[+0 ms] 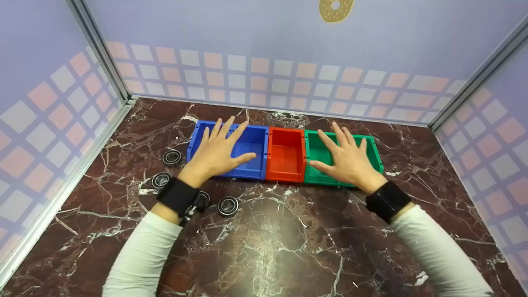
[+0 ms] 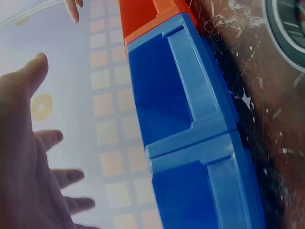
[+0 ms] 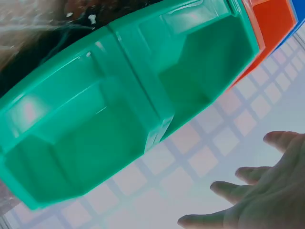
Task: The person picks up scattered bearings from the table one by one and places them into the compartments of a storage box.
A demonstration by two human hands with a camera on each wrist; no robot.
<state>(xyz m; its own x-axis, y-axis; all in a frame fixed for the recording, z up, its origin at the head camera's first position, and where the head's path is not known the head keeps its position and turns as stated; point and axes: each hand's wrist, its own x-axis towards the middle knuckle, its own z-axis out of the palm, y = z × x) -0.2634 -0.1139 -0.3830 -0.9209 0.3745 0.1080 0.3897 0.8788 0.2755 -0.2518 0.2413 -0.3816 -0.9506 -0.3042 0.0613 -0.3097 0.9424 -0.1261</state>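
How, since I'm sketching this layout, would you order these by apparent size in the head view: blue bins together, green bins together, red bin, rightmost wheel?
1. Blue bins and green bins: too alike to rank, both partly covered.
2. Red bin.
3. Rightmost wheel.

Blue bins point(image 1: 252, 142) show under the person's left hand point(image 1: 216, 152), green bins point(image 3: 119, 105) under the right hand point(image 1: 348, 161) and a red bin point(image 1: 286, 159) between the two. The wheels point(image 1: 228, 206) near the left hand are black with silvery rings. Sleeves point(image 1: 142, 251) are white, wristbands point(image 1: 177, 196) black. The table point(image 1: 268, 247) beneath is dark reddish brown, veined white. Beyond the hands, a lilac wall point(image 1: 268, 24) carries pink and white squares point(image 1: 259, 66) (and one tan doughnut point(image 1: 329, 15)).
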